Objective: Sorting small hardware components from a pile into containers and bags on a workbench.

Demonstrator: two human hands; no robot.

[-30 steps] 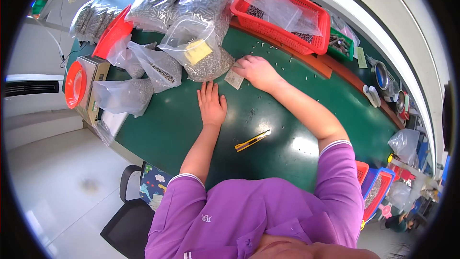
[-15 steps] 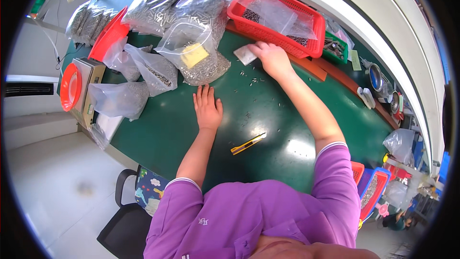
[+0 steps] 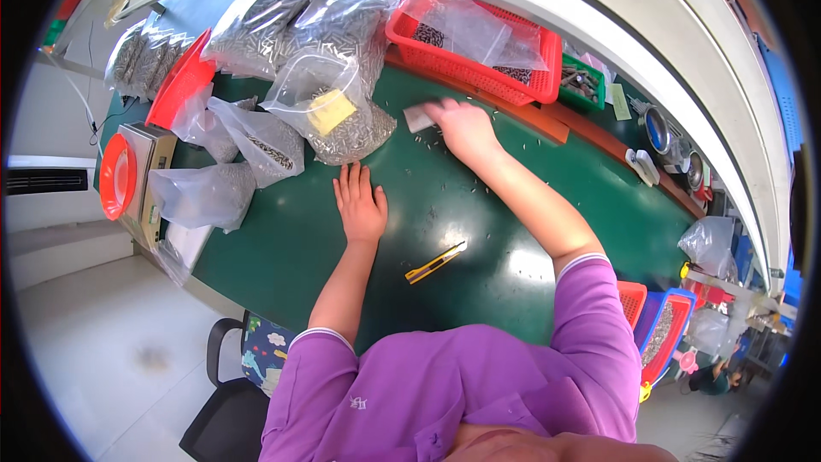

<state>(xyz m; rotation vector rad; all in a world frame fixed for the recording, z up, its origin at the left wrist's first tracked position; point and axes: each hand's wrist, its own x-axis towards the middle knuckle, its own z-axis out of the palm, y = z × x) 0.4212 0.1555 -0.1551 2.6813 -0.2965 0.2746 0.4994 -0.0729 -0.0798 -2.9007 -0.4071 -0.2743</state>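
My left hand [image 3: 363,207] lies flat on the green tabletop [image 3: 505,214], fingers spread, the tips just short of a clear zip bag [image 3: 346,139] full of small metal pins with a yellow note in it. Farther right, my right hand [image 3: 466,130] is slightly blurred. Its fingers press on a flat whitish piece [image 3: 418,118]; whether that is a folded cloth or a small packet I cannot tell. Several loose metal pins [image 3: 430,139] lie scattered beside the piece and around the hand. A yellow box cutter [image 3: 434,263] rests on the table between my forearms.
More bags of pins [image 3: 265,26] stand at the back left, near a scale [image 3: 158,162] and a red bowl [image 3: 120,175]. A red basket [image 3: 479,60], a green basket [image 3: 583,85] and a brown strip [image 3: 547,124] line the back. Bins [image 3: 665,334] sit at the right.
The whole view has shifted, so things appear lower and farther left. My right hand stays on the whitish piece, and the loose pins lie closer to it. My left hand stays flat.
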